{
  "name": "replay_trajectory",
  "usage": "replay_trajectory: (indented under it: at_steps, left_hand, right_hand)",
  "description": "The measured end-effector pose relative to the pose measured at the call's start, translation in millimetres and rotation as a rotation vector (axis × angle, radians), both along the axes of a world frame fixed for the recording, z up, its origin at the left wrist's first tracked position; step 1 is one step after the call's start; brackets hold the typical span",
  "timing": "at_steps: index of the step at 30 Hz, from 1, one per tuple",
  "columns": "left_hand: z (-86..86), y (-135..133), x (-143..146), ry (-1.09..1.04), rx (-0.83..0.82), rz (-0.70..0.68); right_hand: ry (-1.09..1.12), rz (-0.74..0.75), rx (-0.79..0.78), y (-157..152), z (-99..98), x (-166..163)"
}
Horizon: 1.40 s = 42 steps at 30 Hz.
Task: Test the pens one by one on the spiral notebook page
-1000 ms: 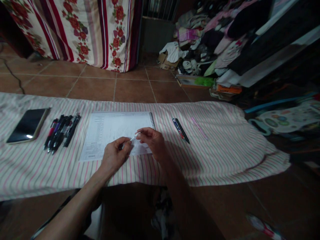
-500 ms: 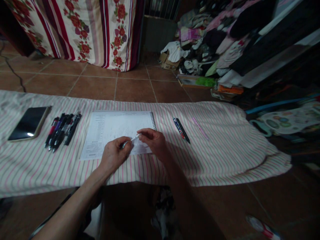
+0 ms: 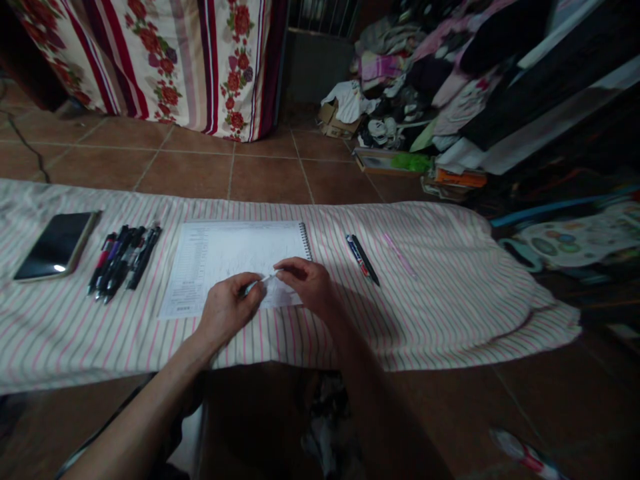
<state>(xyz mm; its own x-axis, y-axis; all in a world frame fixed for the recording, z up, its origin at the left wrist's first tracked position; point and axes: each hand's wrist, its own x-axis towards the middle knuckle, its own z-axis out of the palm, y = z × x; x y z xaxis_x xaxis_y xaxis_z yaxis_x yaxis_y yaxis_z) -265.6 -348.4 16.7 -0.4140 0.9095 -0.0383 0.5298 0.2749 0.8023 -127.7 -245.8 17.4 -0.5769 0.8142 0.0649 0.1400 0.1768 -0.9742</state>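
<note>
My left hand point(image 3: 231, 301) is closed around one end of a slim, pale pen point(image 3: 269, 276), with a dark part showing between its fingers. My right hand point(image 3: 309, 283) pinches the other end between thumb and fingertips. Both hands hold the pen just above a spiral-bound notebook point(image 3: 240, 243), whose page has printed text along its left side. To the right of the notebook lie two pens point(image 3: 363, 259) side by side, one dark and one with a coloured pattern. A thin pink stick-like item point(image 3: 399, 253) rests farther right.
A striped cloth point(image 3: 450, 287) covers the long surface. On its left are a bundle of several pens point(image 3: 125, 260) and a phone point(image 3: 57, 243). Beyond it are the tiled floor point(image 3: 190, 170), a floral curtain point(image 3: 170, 60) and piled clothes point(image 3: 400, 67).
Both hands hold the pen in almost the same pose. The view has shifted very slightly; the things on the cloth stay in place.
</note>
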Motion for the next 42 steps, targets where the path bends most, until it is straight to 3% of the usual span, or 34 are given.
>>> replay_trajectory:
  at_steps: [5,15,29,36,42]
  left_hand:
    - [-1.2,-0.4,0.8,-0.052,-0.005,0.014]
    - [1.8,-1.5,0.0,0.181,0.021,-0.082]
    - [1.4,-3.8,2.3,0.253,0.035,-0.129]
    - [1.2,-5.0,3.4,0.341,0.034,-0.2]
    - [3.6,-4.3,2.8,0.328,0.055,-0.227]
  right_hand:
    - [-0.03,0.021,0.031,-2.0,-0.8,0.5]
    - [-0.128,0.06,0.185,-3.3,0.7,2.8]
    - [-0.237,0.1,0.298,-6.4,3.4,3.1]
    - [-0.311,0.132,0.437,-8.5,0.8,2.2]
    - [-0.368,0.123,0.419,-11.8,5.5,-0.9]
